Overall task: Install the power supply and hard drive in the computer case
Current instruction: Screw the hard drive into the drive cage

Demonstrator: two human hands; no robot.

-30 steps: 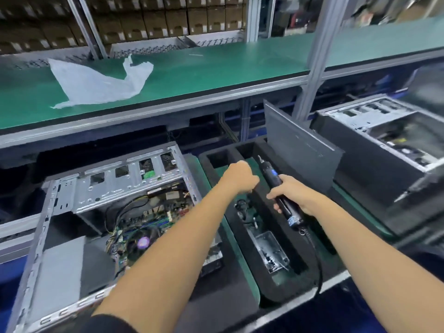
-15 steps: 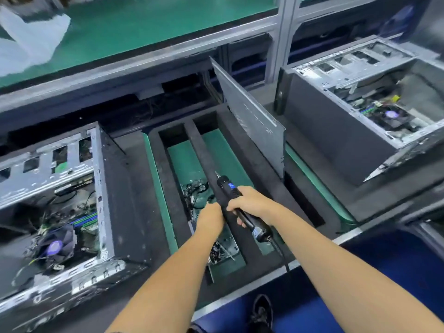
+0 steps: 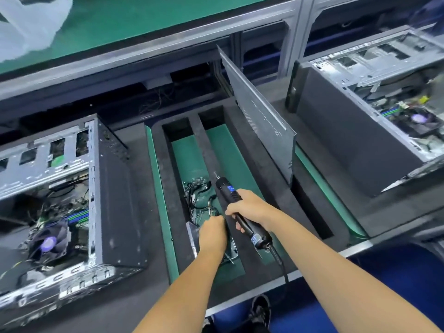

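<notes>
Head view looks down on a black foam tray [image 3: 168, 188] with two long slots lined in green, and everything here is placed from that tray. In its left slot lies a metal part with a bundle of cables [image 3: 199, 200] (whether it is the power supply or the drive bracket cannot be told, since the hand covers most of it). The left hand [image 3: 212, 234] reaches into that slot with its fingers curled down onto the part; they seem to grip it, though the fingertips are hidden. Just to the right of it, over the foam rib between the two slots, the right hand [image 3: 249, 212] has its fingers wrapped round a black electric screwdriver [image 3: 240, 212], whose tip points away from the person and whose cord [image 3: 280, 263] trails off the near edge of the tray. A grey side panel [image 3: 259, 121] stands on edge at the tray's right side, leaning slightly. To the left of the tray sits an open computer case [image 3: 108, 200] with a fan and wiring visible inside. To the right of the tray, well apart, is a second open case [image 3: 355, 133]. Beyond the tray runs a green shelf [image 3: 134, 18] with a white plastic bag [image 3: 31, 25] on it. Below the tray's near edge a dark shoe [image 3: 260, 311] shows on a blue floor
</notes>
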